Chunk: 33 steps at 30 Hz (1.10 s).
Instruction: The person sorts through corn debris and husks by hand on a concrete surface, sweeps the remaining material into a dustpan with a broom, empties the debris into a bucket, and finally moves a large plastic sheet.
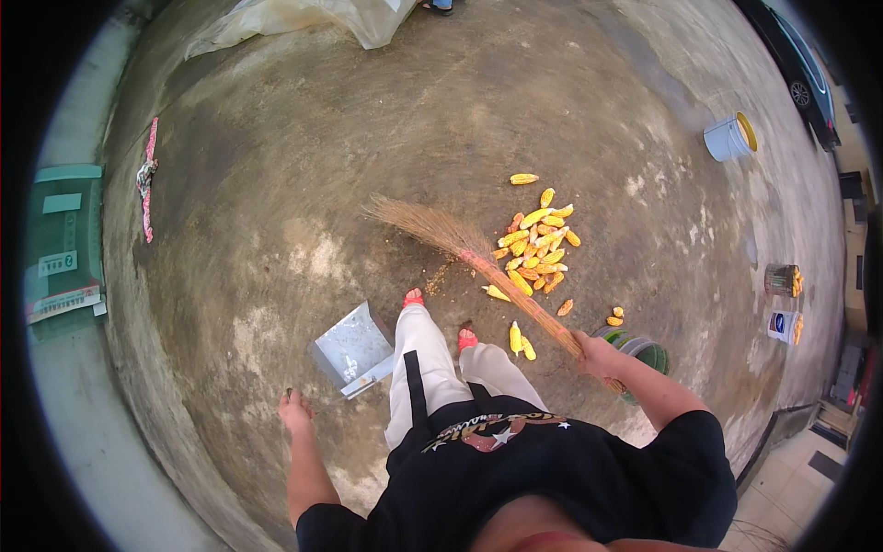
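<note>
My right hand (600, 357) is wrapped round the handle of a long straw broom (432, 225). Its bristles fan out to the far left, over the concrete floor in front of my feet. A small scatter of loose kernels or debris (440, 276) lies below the bristles. Beside the broom handle is a heap of yellow corn cobs (543, 244), with several stray cobs around it. My left hand (295, 411) is closed, with a small dark bit showing at its fingertips; what it holds is unclear. Nearest to it, a metal dustpan (354, 345) rests left of my feet.
Green buckets (647, 351) stand partly behind my right forearm. Farther right are a pale bucket (727, 140), two containers with cobs (782, 280), and a parked car (802, 78). Plastic sheeting (303, 18) lies far ahead; a pink strip (149, 179) and green bin-like object (64, 239) are left.
</note>
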### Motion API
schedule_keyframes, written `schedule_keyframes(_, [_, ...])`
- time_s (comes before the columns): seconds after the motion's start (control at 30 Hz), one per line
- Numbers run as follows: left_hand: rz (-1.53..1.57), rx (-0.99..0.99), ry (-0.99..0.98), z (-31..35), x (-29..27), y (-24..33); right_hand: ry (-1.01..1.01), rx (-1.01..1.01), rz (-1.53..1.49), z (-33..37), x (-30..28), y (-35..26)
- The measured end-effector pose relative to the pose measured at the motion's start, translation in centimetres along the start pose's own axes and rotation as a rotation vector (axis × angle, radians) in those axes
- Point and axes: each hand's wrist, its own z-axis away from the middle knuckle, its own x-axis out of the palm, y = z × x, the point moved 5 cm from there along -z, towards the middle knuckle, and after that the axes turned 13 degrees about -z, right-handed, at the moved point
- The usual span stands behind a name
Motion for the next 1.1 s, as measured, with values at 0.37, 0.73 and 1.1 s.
schedule_keyframes(0.37, [0.141,-0.109,0.025,8.1,1.1,-6.9,0.409,-0.3,0.316,-13.1,-17.5,-12.6])
schedule_keyframes(0.73, [0.129,-0.192,0.104,13.6,-1.4,-9.0,0.174,-0.27,0.552,-40.4,-9.7,-26.9])
schedule_keyframes(1.1, [0.035,-0.188,-0.035,9.0,2.0,-10.8,-0.289,-0.093,1.068,-19.8,-4.6,-7.2])
